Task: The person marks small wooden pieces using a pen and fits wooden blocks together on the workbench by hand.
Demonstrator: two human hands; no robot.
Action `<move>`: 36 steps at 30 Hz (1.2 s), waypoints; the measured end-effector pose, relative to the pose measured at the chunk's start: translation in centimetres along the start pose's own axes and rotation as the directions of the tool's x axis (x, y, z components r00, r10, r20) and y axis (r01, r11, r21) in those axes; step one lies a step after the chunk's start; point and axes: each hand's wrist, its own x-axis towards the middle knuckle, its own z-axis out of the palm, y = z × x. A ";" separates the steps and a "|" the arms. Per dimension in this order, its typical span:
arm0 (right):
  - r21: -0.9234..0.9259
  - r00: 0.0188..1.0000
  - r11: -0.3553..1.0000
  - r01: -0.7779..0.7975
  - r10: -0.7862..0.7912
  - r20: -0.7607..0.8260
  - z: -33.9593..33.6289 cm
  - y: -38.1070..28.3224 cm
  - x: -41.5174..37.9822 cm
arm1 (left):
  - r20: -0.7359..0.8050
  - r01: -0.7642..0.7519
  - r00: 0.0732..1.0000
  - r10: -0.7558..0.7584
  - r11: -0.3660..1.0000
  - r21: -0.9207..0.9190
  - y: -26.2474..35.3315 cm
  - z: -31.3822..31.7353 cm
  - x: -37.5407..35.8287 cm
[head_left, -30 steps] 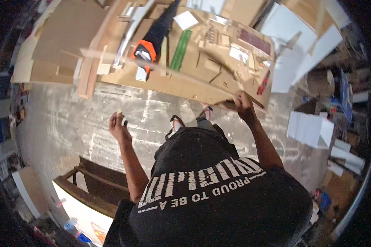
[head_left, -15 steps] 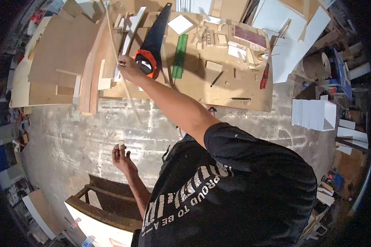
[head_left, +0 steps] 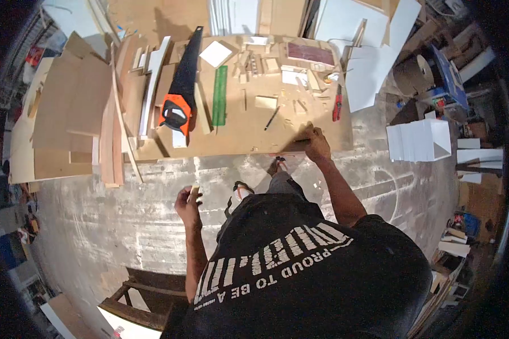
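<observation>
The left hand [head_left: 188, 204] was raised over the concrete floor [head_left: 124, 220], fingers closed around a small pale wooden block [head_left: 194, 189], kept upright as if for inspection. The right hand [head_left: 316, 144] rested on the near edge of the brown cardboard-covered work board [head_left: 243, 133], perhaps pinching a thin dark strip there; the view was too small to be sure. An orange-handled black handsaw [head_left: 180, 96] and a green plastic ruler [head_left: 220, 95] lay flat farther back.
</observation>
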 end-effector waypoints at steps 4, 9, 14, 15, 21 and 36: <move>0.081 0.994 0.992 0.094 -0.089 -0.058 -1.0 3.1 -0.5 | 0.148 -0.116 0.984 0.103 0.990 0.086 3.0 4.9 2.3; 0.275 0.978 0.956 0.105 -0.050 -0.201 4.1 5.7 4.7 | 0.102 -0.127 0.987 0.123 0.991 0.030 3.2 10.6 1.6; 0.316 0.995 0.945 0.088 -0.068 -0.073 3.7 0.8 13.9 | 0.130 -0.031 0.991 0.027 0.999 0.025 0.3 17.1 -1.9; 0.341 0.994 0.935 0.102 -0.081 -0.076 2.8 0.0 15.5 | 0.124 -0.020 0.992 0.017 0.999 0.027 0.1 18.0 -2.9; -0.072 0.929 0.952 0.297 -0.271 0.254 1.0 -0.4 12.5 | -0.030 0.028 0.999 -0.029 0.999 -0.025 -0.8 19.8 -6.0; 0.804 0.993 0.592 -0.055 -0.055 0.108 2.1 6.6 10.4 | 0.089 -0.105 0.992 0.085 0.960 0.258 -3.2 25.4 1.1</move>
